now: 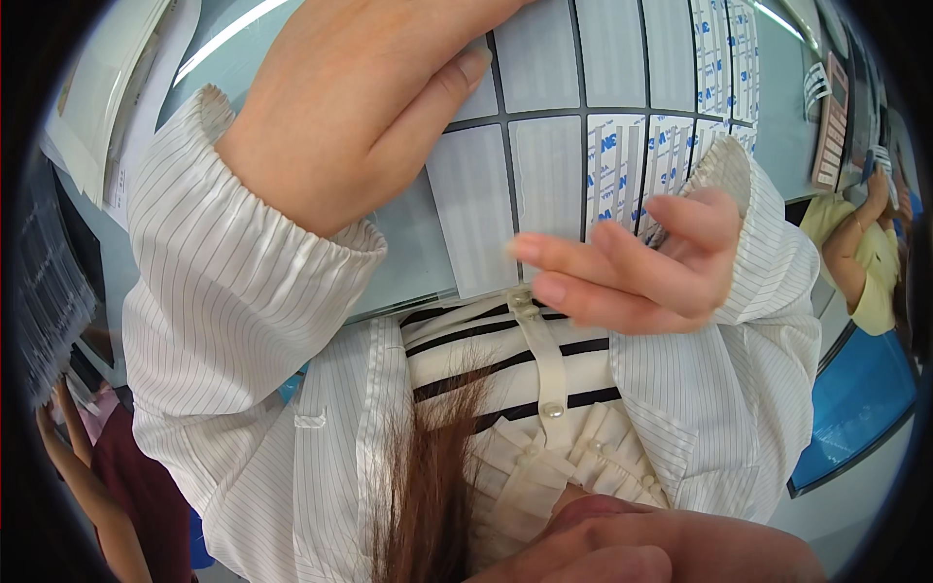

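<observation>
On the table in front of me lies a grid of white rectangular panels set apart by black lines. Toward its right side, several panels carry blue-printed white strips that look like adhesive-tape backing. Over the grid's upper left reaches my left hand, thumb stretched out on a panel and the other fingers running off the top edge. Nothing shows in it. My right hand hovers above the grid's near edge, close to my striped shirt. Its fingers are loosely bent and apart, with nothing visible between them.
White papers and clear sheets sit at the upper left. A pink calculator-like device lies at the right. Co-workers are at both sides: one in a yellow-green top, one in a maroon top. A blue panel stands lower right.
</observation>
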### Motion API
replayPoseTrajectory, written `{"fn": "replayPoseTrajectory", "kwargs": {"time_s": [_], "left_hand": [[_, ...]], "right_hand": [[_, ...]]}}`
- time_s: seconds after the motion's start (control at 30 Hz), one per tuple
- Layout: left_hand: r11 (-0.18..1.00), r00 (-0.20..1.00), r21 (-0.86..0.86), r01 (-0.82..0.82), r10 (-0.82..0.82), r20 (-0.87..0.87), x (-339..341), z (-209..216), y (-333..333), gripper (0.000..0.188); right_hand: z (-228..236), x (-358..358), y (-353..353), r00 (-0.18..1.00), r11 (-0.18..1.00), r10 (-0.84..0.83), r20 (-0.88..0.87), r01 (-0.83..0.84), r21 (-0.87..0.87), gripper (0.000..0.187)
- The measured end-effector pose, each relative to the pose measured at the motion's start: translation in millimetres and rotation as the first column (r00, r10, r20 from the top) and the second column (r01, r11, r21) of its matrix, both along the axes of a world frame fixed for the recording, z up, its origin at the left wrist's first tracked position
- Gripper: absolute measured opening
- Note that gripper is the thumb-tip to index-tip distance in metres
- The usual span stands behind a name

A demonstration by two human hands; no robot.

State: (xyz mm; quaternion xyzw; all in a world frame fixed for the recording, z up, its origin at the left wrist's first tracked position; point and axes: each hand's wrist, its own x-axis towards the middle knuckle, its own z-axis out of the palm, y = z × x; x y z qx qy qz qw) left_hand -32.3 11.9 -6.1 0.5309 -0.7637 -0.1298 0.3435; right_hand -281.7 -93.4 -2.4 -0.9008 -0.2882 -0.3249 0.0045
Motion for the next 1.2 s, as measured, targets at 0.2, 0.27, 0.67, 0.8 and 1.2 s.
{"fn": "replayPoseTrajectory", "kwargs": {"time_s": [0.2,0.27,0.67,0.8,1.2], "left_hand": [[0.995,0.999,0.101,-0.024,0.019,0.046,3,11,2,0.052],[0.996,0.999,0.089,-0.027,0.023,0.039,0,9,3,0.052],[0.982,1.000,0.190,0.003,-0.001,-0.010,0,22,2,0.053],[0.999,0.995,-0.031,-0.024,0.027,0.100,-4,8,2,0.054],[1.000,1.000,-0.019,-0.014,0.015,0.027,-2,4,2,0.053]], "right_hand": [[11,4,-3,0.991,0.991,0.012,-0.134,-0.029,-0.131,0.021],[15,2,-5,0.976,0.998,0.036,-0.217,-0.046,-0.041,0.021],[2,4,2,0.998,0.996,0.004,-0.069,-0.009,-0.084,0.017],[14,-1,-1,0.979,1.000,0.022,-0.203,-0.025,-0.010,0.017],[12,3,-3,0.986,0.998,0.033,-0.163,-0.043,-0.056,0.020]]}}
